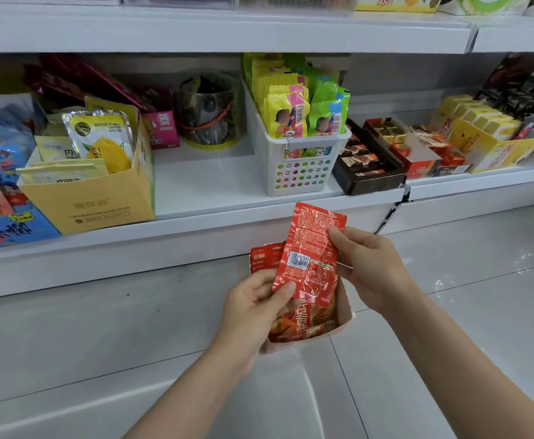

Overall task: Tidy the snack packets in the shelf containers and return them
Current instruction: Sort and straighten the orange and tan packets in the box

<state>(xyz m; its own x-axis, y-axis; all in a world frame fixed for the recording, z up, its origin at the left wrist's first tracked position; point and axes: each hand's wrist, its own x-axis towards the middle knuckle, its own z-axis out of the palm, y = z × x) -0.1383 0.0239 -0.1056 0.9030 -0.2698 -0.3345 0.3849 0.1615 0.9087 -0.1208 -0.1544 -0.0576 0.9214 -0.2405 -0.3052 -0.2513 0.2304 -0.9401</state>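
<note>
Red foil is what I've got up front: a red snack packet [308, 253] held upright, barcode side toward me, just below the shelf edge [196, 223]. My right hand [373, 267] pinches its right edge at about three o'clock, thumb on the face, fingers behind. My left hand [253, 308] has its thumb pressed on the bottom-left corner at seven o'clock, and its fingers curl under the small cardboard box [343, 315] beneath, so it carries box and packet corner together. More red packets [264, 256] stand in that box at nine o'clock of the raised one.

Handling, as I judge it: light, thin, crinkly film, slick and glossy, soft contents inside. It'll bend if I squeeze mid-face, so the sealed edges are the place to hold, as now. Slipping is the risk, not breaking.

Up at eleven o'clock there's a bare gap on the shelf between the yellow carton [91, 198] and the white basket [300, 160]; likely the box's home.
</note>
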